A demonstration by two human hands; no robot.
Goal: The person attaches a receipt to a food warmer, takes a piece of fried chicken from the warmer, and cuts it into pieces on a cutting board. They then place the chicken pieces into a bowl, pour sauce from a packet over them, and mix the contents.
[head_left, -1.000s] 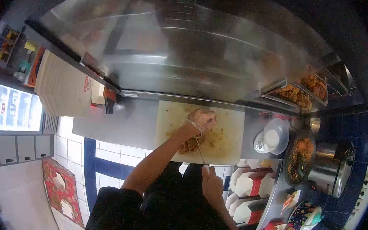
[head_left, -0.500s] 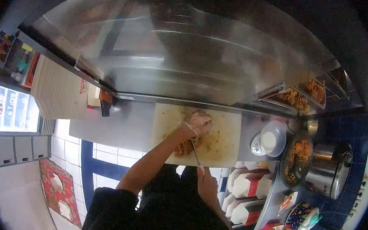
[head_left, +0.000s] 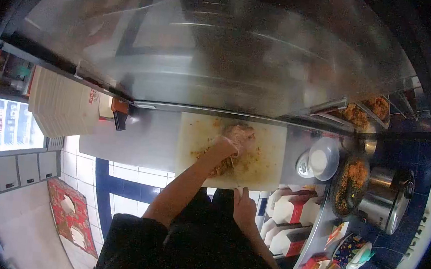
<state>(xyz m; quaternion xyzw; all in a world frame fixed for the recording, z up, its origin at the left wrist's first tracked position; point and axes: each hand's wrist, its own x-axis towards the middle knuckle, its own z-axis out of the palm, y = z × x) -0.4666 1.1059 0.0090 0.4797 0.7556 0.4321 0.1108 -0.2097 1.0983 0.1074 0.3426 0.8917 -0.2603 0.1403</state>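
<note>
A white cutting board (head_left: pixel 267 159) lies on the steel counter, stained and scattered with brown bits. My left hand (head_left: pixel 229 145), in a clear plastic glove, is closed on a piece of meat (head_left: pixel 242 132) at the board's upper middle. At the board's front edge, my right hand (head_left: pixel 243 202) is wrapped round the handle of a knife (head_left: pixel 234 176). Its blade points up and slightly left, with the tip close to my left hand. Chopped brown food (head_left: pixel 220 168) lies under and beside my left wrist.
Stacked white containers (head_left: pixel 64 103) stand at the left. To the right are a clear bowl (head_left: pixel 324 158), a dark pan of orange food (head_left: pixel 353 182) and a steel pot (head_left: pixel 381 197). Folded boxes (head_left: pixel 286 208) sit below the counter. Food trays (head_left: pixel 353 115) are at the upper right.
The view has shifted slightly. My left hand still grips the meat, its wrist now more bent over it. The knife has turned more upright in my right hand.
</note>
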